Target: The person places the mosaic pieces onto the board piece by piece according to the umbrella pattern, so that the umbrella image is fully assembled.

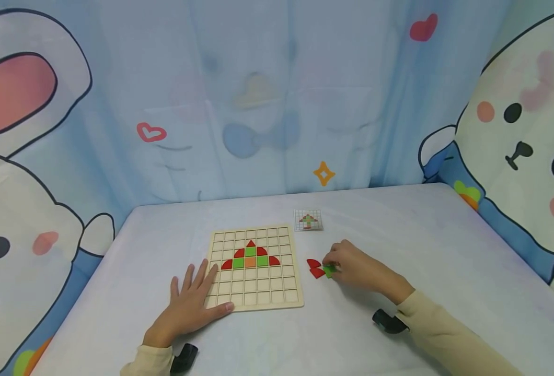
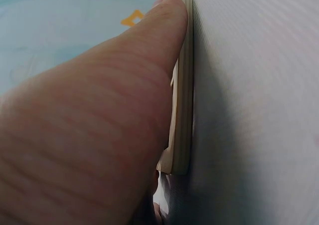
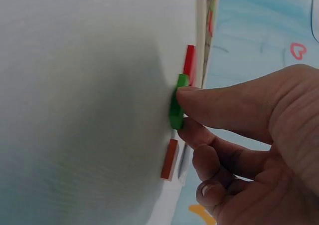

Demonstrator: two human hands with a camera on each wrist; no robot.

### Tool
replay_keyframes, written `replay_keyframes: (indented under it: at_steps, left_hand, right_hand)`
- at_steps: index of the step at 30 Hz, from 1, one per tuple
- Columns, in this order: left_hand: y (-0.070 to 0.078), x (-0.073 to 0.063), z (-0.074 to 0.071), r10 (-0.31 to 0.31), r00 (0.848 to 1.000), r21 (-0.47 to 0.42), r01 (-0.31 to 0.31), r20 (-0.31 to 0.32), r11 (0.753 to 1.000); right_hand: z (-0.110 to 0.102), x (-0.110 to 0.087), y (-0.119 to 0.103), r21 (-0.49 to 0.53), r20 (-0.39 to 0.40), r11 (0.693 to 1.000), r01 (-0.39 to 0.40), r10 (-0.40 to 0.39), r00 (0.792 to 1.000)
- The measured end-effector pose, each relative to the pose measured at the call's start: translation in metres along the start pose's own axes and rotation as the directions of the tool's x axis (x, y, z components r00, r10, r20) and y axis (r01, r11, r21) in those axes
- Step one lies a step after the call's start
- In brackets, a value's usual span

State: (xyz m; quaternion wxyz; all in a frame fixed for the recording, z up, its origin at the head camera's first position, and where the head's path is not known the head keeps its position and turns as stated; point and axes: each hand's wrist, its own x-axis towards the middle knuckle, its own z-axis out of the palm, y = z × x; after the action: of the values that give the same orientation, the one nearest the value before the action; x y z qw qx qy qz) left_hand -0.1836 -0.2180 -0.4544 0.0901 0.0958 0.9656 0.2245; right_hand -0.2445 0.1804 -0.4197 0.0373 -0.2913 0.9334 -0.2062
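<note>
A wooden grid board (image 1: 263, 297) lies on the table with a pattern of red, green and orange pieces (image 1: 251, 257) set into its squares. My left hand (image 1: 189, 308) rests with fingers spread at the board's left side, its thumb (image 2: 167, 23) on the front edge. To the right of the board, my right hand (image 1: 354, 269) pinches a green piece (image 3: 178, 103) between thumb and fingertips, low over the cloth. Two red pieces (image 1: 316, 272) with curved edges lie just left of those fingers. In the right wrist view an orange-brown piece (image 3: 170, 160) stands out nearby.
A small pattern card (image 1: 308, 220) lies behind the board's right back corner. White cloth covers the table (image 1: 164, 230). A blue printed curtain (image 1: 267, 104) hangs along the table's back edge.
</note>
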Motion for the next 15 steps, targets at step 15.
replay_keyframes:
  at_steps: [15]
  left_hand:
    - [-0.0039,0.002,0.0015,0.017,1.0,-0.007,-0.017,0.0,1.0]
  right_hand:
    - [-0.0047,-0.0001,0.0099,0.243,0.029,0.97,0.003,-0.01,1.0]
